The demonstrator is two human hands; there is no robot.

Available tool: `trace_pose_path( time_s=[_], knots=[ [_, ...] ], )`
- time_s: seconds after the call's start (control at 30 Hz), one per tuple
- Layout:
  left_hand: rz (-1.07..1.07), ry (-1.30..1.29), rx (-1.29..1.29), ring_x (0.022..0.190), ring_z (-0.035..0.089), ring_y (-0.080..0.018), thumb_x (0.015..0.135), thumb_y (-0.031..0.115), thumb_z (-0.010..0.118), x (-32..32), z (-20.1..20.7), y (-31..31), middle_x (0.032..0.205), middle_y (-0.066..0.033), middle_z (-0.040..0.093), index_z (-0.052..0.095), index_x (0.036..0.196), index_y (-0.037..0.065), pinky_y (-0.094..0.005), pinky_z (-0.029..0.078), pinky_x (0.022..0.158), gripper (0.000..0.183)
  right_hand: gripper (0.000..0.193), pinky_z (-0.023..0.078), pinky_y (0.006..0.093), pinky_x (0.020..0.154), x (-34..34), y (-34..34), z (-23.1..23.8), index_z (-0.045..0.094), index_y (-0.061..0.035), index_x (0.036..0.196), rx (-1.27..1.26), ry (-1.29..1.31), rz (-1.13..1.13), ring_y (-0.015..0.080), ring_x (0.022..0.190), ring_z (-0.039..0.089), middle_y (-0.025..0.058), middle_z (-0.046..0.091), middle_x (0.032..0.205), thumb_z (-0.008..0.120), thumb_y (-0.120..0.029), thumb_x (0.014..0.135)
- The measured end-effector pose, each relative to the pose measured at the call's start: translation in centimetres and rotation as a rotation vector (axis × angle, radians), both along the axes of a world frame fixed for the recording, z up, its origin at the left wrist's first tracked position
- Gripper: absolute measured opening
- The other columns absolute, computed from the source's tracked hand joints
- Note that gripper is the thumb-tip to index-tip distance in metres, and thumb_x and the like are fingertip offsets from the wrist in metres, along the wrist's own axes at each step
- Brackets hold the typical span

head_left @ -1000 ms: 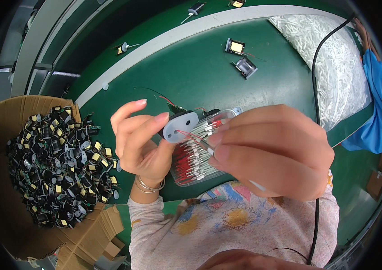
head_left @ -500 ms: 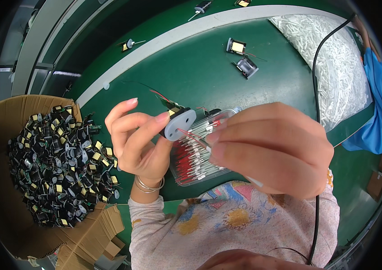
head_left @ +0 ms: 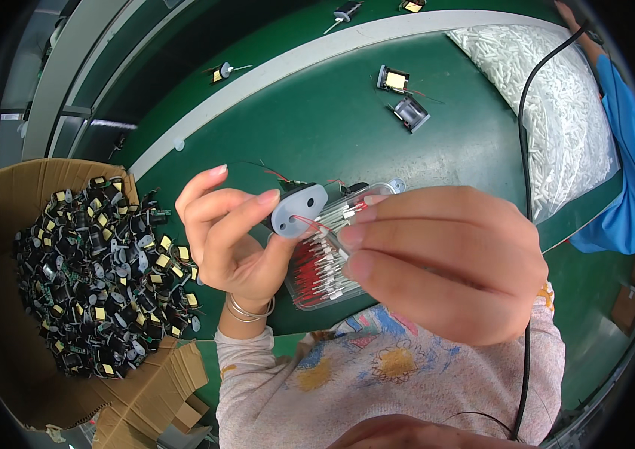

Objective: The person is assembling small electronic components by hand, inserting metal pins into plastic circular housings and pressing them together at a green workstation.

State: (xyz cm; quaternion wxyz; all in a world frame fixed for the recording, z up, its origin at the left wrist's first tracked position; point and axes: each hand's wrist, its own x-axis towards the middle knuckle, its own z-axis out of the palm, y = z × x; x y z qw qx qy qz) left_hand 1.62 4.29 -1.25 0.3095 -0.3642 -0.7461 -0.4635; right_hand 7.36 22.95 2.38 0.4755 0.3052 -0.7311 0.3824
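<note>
Between its thumb and fingertips my left hand (head_left: pixel 231 232) holds a small black electronic assembly with a grey oval end plate (head_left: pixel 301 212). The plate faces up toward me and has several holes. From one hole run thin red and pale wires (head_left: pixel 314 224). My right hand (head_left: pixel 448 262) is closed in a pinch on the free ends of these wires, and a small whitish piece shows at its fingertips. What else lies inside this hand is hidden. Below both hands sits a clear plastic tray (head_left: pixel 304 305) with rows of white-and-red leads, partly covered by my right hand.
At left, a cardboard box (head_left: pixel 71 166) holds a heap of similar assemblies. Two loose assemblies (head_left: pixel 410 114) lie on the green table (head_left: pixel 287 97). A clear bag of white tubes (head_left: pixel 557 120) lies at right beside a black cable (head_left: pixel 525 150). Another person's blue sleeve (head_left: pixel 617 172) shows behind it.
The held assembly has tilted so its plate faces me more. My right hand has turned and sunk slightly. Assemblies on the far strip have shifted right, and the other person's arm has moved.
</note>
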Motion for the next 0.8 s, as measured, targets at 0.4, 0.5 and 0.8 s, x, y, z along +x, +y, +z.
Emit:
trace_pose_path(
  time_s=[0.4, 0.5, 0.8],
  knots=[
    [0.080, 0.035, -0.042, 0.100, 0.049, -0.0271, 0.053, 0.010, 0.083, 0.2, 0.0, -0.1, 0.080, -0.0020, 0.054, 0.067, 0.088, 0.011, -0.0385, 0.041, 0.083, 0.038, 0.021, 0.054, 0.0279, 0.058, -0.2, 1.2, -0.4, 0.066, 0.0020, 0.082, 0.051, -0.109, 0.045, 0.0235, 0.068, 0.064, 0.0136, 0.066, 0.079, 0.073, -0.004, 0.063],
    [0.106, 0.058, -0.041, 0.100, 0.049, -0.0278, 0.053, 0.009, 0.082, 0.2, 0.1, 0.2, 0.080, -0.0012, 0.055, 0.068, 0.086, 0.013, -0.0378, 0.041, 0.082, 0.036, 0.024, 0.053, 0.0261, 0.056, -0.3, 1.3, -0.6, 0.067, -0.0005, 0.080, 0.043, -0.141, 0.034, 0.0210, 0.067, 0.065, 0.0105, 0.067, 0.077, 0.077, -0.001, 0.057],
    [0.140, 0.119, -0.073, 0.100, 0.050, -0.0285, 0.053, 0.011, 0.082, 0.2, 0.0, 0.1, 0.082, -0.0007, 0.055, 0.068, 0.085, 0.015, -0.0373, 0.042, 0.081, 0.035, 0.026, 0.053, 0.0260, 0.055, -0.2, 1.2, -0.3, 0.067, -0.0008, 0.079, -0.033, -0.182, 0.045, 0.0202, 0.067, 0.065, 0.0098, 0.067, 0.076, 0.077, 0.001, 0.055]
  ],
)
